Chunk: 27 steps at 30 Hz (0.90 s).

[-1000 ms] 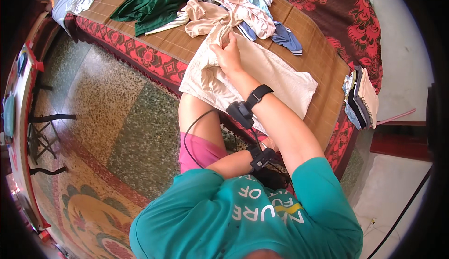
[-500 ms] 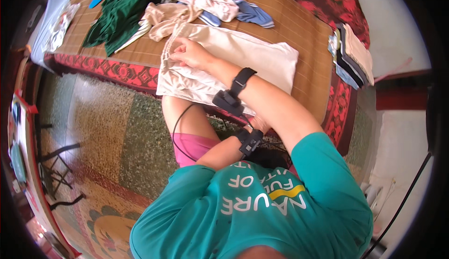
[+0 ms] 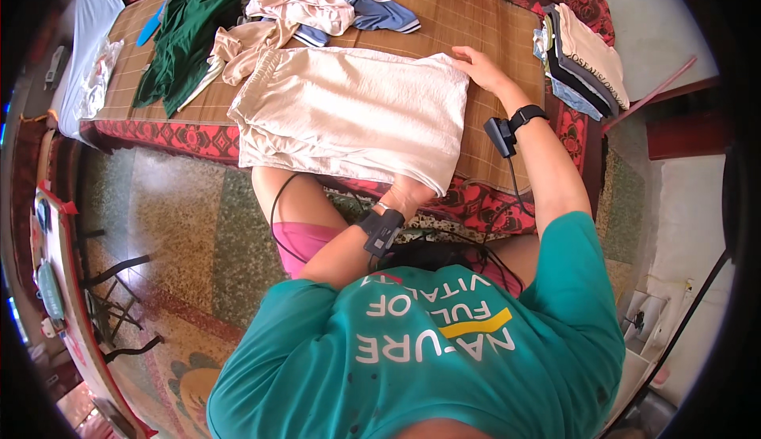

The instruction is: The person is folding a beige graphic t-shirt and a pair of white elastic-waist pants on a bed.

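Note:
White shorts (image 3: 349,114) with a gathered elastic waistband lie folded lengthwise near the bed's front edge, waistband to the left and leg hems to the right. My right hand (image 3: 485,73) is at the far right corner of the shorts, fingers stretched out and touching the cloth edge. At the near right corner, my left hand (image 3: 408,193) has hold of the hem; its fingertips are hidden in the cloth. The near edge of the shorts hangs slightly over the bed's side, above my leg.
Crumpled clothes, including a green garment (image 3: 194,35) and a blue one with striped trim (image 3: 384,13), lie beyond the shorts on the brown mat (image 3: 507,35). A folded stack of clothes (image 3: 583,62) sits at the right. Black cables run from both wrist devices.
My right hand has left the waistband and moved to the far right corner. My left hand stays by the near right corner. The shorts look smoother, and the head view has shifted.

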### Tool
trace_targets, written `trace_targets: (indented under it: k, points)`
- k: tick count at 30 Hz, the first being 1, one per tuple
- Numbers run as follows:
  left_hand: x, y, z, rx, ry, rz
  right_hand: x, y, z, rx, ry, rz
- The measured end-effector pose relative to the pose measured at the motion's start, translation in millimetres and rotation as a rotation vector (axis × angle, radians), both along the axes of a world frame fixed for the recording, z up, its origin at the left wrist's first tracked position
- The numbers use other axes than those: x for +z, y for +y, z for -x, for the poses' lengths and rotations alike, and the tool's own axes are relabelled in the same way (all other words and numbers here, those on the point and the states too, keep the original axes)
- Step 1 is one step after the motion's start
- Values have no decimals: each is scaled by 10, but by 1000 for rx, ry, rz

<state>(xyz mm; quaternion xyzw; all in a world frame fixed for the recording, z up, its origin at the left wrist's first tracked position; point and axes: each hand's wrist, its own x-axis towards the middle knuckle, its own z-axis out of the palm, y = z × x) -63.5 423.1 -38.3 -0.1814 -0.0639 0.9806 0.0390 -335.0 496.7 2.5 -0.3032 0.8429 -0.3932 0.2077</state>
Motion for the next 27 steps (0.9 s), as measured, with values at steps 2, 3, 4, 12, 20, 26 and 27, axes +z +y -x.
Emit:
trace_targets:
  k: [2, 3, 4, 12, 20, 26, 27]
  points:
    - [66, -25, -13, -11, -24, 13, 8, -11, -29, 42, -41, 12]
    - [81, -22, -13, -26, -41, 17, 12, -16, -45, 82, -75, 17]
    - [75, -30, -13, -22, -47, 26, 35, -42, -86, 85, -81, 26]
    - [85, -37, 10, -31, -60, 32, 219, -89, -331, 161, 222, -18]
    - [-17, -59, 2, -30, 43, -29, 306, -74, -438, 320, 342, -52]
    - [-4, -37, 7, -10, -7, -24, 243, -140, -351, 282, 297, 81]
    - [-8, -42, 2, -9, -23, -29, 272, -172, -346, 225, 38, 48]
